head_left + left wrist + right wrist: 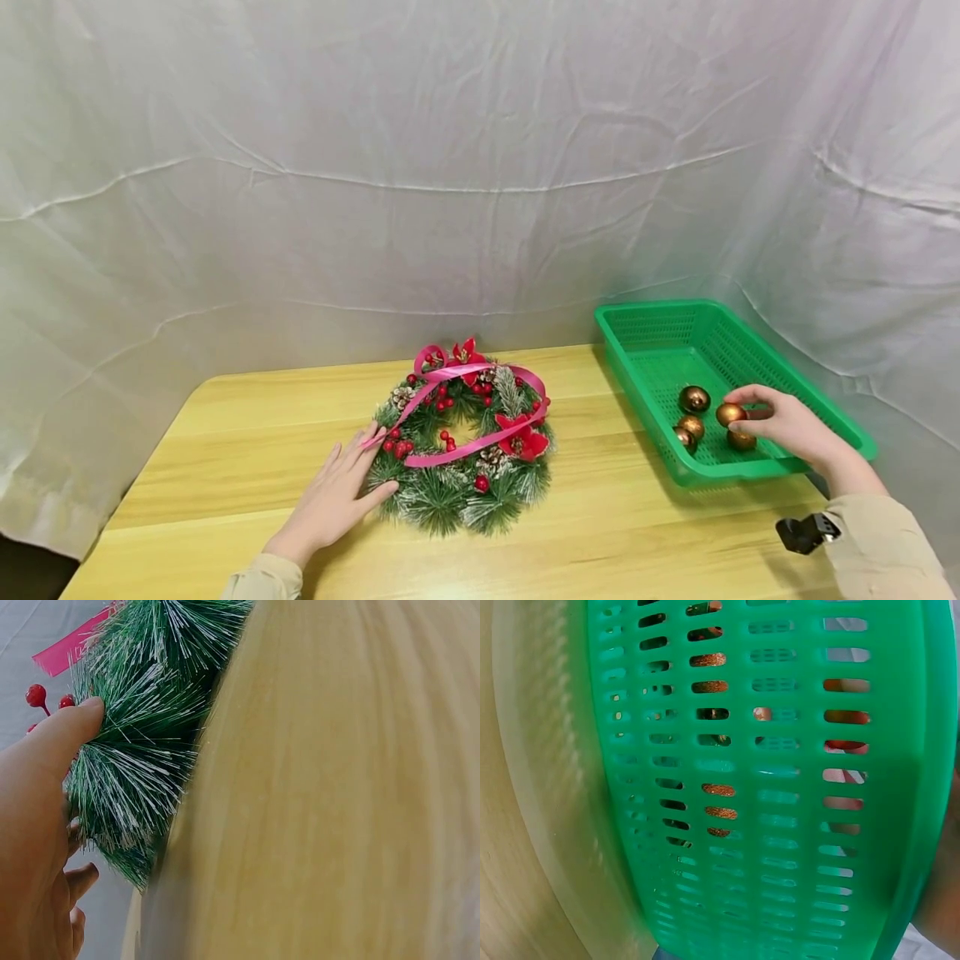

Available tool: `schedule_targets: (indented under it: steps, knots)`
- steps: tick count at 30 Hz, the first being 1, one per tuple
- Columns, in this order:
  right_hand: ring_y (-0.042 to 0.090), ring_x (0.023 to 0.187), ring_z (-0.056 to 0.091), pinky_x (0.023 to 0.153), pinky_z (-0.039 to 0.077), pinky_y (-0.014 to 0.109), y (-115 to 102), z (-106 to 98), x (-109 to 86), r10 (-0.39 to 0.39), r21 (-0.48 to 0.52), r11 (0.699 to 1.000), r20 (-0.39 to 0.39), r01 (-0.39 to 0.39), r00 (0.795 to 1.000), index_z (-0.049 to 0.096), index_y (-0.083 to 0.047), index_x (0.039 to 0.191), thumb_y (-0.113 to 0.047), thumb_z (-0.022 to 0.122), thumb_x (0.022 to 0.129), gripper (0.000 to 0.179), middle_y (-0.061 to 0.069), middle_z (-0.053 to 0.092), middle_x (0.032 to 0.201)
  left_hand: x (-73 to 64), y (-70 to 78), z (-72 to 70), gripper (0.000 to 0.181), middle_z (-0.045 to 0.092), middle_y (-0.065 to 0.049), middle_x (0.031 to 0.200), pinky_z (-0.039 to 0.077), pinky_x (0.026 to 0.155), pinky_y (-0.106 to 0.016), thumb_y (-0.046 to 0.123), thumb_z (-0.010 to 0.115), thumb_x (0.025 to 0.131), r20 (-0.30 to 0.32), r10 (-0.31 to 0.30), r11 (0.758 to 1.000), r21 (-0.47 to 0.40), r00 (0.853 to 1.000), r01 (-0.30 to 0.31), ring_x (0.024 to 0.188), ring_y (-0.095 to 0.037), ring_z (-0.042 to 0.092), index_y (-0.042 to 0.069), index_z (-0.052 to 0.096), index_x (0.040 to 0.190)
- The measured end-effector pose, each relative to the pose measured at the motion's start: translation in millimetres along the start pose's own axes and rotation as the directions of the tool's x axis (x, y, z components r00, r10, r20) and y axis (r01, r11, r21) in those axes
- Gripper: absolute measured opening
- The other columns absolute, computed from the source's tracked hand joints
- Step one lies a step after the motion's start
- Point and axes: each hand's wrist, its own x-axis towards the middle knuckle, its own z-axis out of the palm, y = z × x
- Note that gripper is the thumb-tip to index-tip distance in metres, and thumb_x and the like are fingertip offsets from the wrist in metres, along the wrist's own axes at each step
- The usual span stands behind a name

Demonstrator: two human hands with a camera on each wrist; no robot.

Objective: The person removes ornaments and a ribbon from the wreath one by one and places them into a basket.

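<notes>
A green Christmas wreath (pixel 435 504) with red berries, pinecones and red flowers lies on the table. Loose loops of pink ribbon (pixel 465 451) run over its top. My left hand (pixel 333 500) touches the wreath's left side, fingers extended and thumb on the needles; the left wrist view shows that thumb against the frosted green tips (pixel 142 712). Over the green basket (pixel 652 450), my right hand (pixel 787 429) pinches a copper Christmas ball (pixel 730 414) between thumb and fingers. Several more brown and copper balls (pixel 694 399) sit in the basket below. Its slotted wall hides most of the right hand in the right wrist view.
The wooden table (pixel 247 433) carries the wreath at its middle and the basket at the right. Pale fabric (pixel 480 250) hangs behind and at both sides. A small black device (pixel 806 533) is strapped at the right wrist.
</notes>
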Motion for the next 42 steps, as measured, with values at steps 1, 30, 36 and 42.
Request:
schedule_targets:
  steps: [1, 30, 36, 42]
  knots:
    - [-0.002, 0.09, 0.058, 0.07, 0.055, 0.031, 0.0, 0.1, 0.2, 0.001, 0.005, 1.0, 0.004, -0.001, 1.0, 0.053, 0.004, 0.122, -0.017, 0.07, 0.088, 0.043, 0.021, 0.059, 0.114, 0.2, 0.1, -0.2, 0.079, 0.016, -0.002, 0.159, 0.011, 0.114, -0.053, 0.062, 0.047, 0.092, -0.001, 0.001, 1.0, 0.001, 1.0, -0.001, 0.143, -0.027, 0.019, 0.01, 0.032, 0.149]
    - [0.022, 0.107, 0.061, 0.085, 0.052, 0.024, -103.7, 77.1, 34.4, -0.288, 0.256, 0.916, -0.12, 0.31, 0.95, 0.055, -0.003, 0.128, -0.015, 0.071, 0.087, 0.046, 0.021, 0.056, 0.125, -0.9, -1.2, 0.9, 0.079, 0.017, -0.003, 0.158, 0.013, 0.114, -0.054, 0.061, 0.048, 0.091, -0.017, 0.008, 1.0, 0.009, 1.0, -0.008, 0.142, -0.028, 0.02, 0.01, 0.032, 0.149]
    - [0.023, 0.108, 0.06, 0.09, 0.051, 0.031, -132.0, 128.9, 49.3, -0.402, 0.34, 0.843, -0.117, 0.417, 0.908, 0.06, -0.001, 0.122, -0.009, 0.074, 0.082, 0.043, 0.018, 0.06, 0.123, -0.9, -1.5, 1.1, 0.079, 0.017, -0.002, 0.159, 0.012, 0.114, -0.054, 0.061, 0.047, 0.091, -0.015, 0.006, 1.0, 0.007, 1.0, -0.006, 0.143, -0.027, 0.019, 0.011, 0.032, 0.15]
    - [0.032, 0.104, 0.06, 0.092, 0.049, 0.042, -153.4, 170.3, 57.2, -0.475, 0.304, 0.827, -0.076, 0.474, 0.877, 0.067, 0.001, 0.112, -0.002, 0.076, 0.078, 0.034, 0.013, 0.065, 0.114, -0.5, -2.2, 1.8, 0.079, 0.017, 0.0, 0.159, 0.012, 0.114, -0.053, 0.062, 0.047, 0.091, -0.012, 0.005, 1.0, 0.009, 1.0, -0.005, 0.143, -0.026, 0.019, 0.011, 0.032, 0.15]
